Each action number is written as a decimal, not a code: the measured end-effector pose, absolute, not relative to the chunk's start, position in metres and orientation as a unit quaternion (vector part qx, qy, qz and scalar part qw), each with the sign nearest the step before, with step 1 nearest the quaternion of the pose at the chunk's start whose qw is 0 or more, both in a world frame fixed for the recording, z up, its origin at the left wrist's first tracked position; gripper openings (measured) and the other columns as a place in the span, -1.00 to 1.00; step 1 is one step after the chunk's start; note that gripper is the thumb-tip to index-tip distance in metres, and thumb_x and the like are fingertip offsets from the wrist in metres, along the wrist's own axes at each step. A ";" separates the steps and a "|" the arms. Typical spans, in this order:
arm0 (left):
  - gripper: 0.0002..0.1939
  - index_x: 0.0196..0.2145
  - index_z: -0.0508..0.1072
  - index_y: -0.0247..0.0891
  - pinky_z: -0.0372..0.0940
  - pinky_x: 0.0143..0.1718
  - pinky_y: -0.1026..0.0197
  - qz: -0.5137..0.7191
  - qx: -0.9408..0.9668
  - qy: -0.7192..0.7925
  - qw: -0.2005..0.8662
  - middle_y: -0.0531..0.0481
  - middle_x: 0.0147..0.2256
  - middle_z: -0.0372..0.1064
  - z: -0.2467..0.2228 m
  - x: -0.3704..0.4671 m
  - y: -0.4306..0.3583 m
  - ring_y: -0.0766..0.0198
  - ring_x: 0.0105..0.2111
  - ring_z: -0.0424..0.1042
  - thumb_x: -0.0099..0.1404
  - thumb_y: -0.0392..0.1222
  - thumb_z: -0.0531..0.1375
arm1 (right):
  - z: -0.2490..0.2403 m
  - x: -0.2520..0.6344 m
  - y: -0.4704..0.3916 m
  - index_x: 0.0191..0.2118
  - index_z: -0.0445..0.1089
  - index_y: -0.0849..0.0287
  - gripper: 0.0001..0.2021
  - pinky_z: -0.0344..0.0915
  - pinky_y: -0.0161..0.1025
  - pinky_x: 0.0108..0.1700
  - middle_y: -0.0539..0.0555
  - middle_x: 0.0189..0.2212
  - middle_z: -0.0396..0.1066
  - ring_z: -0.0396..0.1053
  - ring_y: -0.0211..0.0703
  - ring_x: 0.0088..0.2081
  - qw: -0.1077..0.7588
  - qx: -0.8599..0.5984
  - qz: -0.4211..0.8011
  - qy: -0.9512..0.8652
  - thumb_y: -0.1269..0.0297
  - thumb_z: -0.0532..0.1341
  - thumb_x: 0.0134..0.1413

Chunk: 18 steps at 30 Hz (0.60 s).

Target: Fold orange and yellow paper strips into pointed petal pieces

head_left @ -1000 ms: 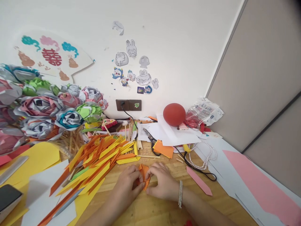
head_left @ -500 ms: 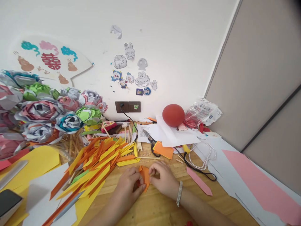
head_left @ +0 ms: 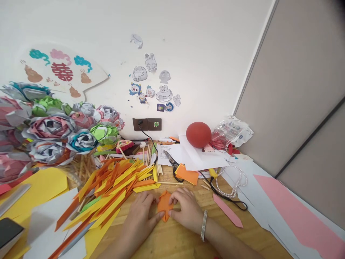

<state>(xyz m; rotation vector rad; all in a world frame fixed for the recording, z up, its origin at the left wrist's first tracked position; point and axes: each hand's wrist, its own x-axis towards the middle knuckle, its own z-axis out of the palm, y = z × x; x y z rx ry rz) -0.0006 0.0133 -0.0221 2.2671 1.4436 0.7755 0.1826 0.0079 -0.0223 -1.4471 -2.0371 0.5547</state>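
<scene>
A small folded orange paper lies between my two hands near the front middle of the wooden table. My left hand grips its left edge between thumb and fingers. On the opposite edge, my right hand, with a beaded bracelet at the wrist, pinches the same paper. The paper's upper and lower ends come to points. Just behind the hands are a thin wooden stick, orange paper squares and black scissors. Left of my left hand spreads a pile of folded yellow and orange strips.
Paper flowers crowd the left back. A red balloon rests on white paper by the wall. Pearl strands, a black cord and a pink strip lie at the right, beside large pink paper. A phone sits far left.
The orange paper has turned to show a wider, flatter face. The right hand's thumb has come onto its lower right edge, and both hands hold it more evenly. The view has shifted slightly.
</scene>
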 end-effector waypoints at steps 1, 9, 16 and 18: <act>-0.82 -0.36 0.36 -0.23 0.22 -0.20 0.04 0.273 0.797 0.511 0.171 -0.08 -0.29 0.33 -0.022 -0.001 0.014 0.04 -0.24 0.32 0.07 -0.16 0.26 | -0.023 0.182 0.008 -0.41 0.32 0.15 -0.82 0.06 -0.23 -0.19 -0.04 -0.38 0.31 0.23 -0.14 -0.24 0.288 -0.542 0.203 -0.763 0.42 0.32 -0.19; -0.81 -0.38 0.39 -0.22 0.23 -0.21 0.05 0.276 0.798 0.511 0.162 -0.06 -0.31 0.35 -0.022 0.001 0.014 0.04 -0.25 0.33 0.03 -0.15 0.27 | -0.024 0.180 0.004 -0.37 0.33 0.11 -0.75 0.05 -0.20 -0.18 -0.02 -0.32 0.29 0.21 -0.09 -0.19 0.271 -0.537 0.181 -0.778 0.21 0.38 -0.19; -0.82 -0.40 0.36 -0.20 0.24 -0.22 0.06 0.269 0.799 0.510 0.172 -0.04 -0.33 0.36 -0.018 0.003 0.014 0.07 -0.27 0.34 0.03 -0.16 0.26 | -0.024 0.178 0.003 -0.33 0.32 0.09 -0.71 0.04 -0.20 -0.17 -0.04 -0.29 0.25 0.19 -0.09 -0.17 0.239 -0.549 0.173 -0.782 0.19 0.37 -0.22; -0.84 -0.40 0.36 -0.20 0.25 -0.24 0.06 0.268 0.800 0.509 0.171 -0.04 -0.34 0.36 -0.018 0.003 0.015 0.07 -0.28 0.35 0.05 -0.14 0.25 | -0.024 0.178 0.004 -0.33 0.32 0.08 -0.71 0.04 -0.20 -0.18 -0.04 -0.30 0.25 0.19 -0.09 -0.17 0.232 -0.553 0.177 -0.781 0.19 0.37 -0.22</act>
